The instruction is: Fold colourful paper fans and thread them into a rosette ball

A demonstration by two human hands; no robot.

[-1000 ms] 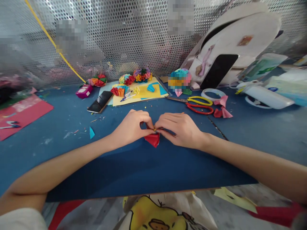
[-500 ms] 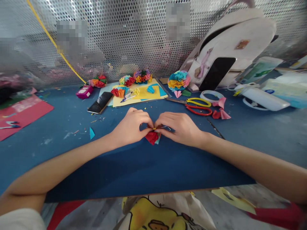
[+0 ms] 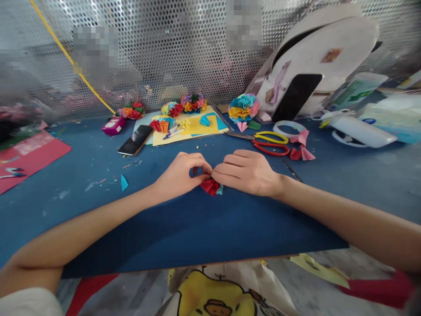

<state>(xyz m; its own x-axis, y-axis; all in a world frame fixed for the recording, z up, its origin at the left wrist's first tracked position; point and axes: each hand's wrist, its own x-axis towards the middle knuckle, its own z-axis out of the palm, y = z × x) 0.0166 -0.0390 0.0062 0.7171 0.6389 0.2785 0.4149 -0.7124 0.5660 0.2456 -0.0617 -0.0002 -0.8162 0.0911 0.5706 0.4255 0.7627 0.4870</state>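
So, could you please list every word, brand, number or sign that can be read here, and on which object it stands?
No text is readable.
Purple box: white marks, too small.
Backpack: brown patch, nothing legible.
Packet with green print: too blurred.
Pale plastic pack: blue oval mark, too small and blurred.

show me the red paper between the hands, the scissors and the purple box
Red paper (image 3: pixel 209 187), head view: middle of its ruffled front
Scissors (image 3: pixel 253 138), head view: where blades and handles meet
Purple box (image 3: pixel 112 126), head view: middle of its purple surface
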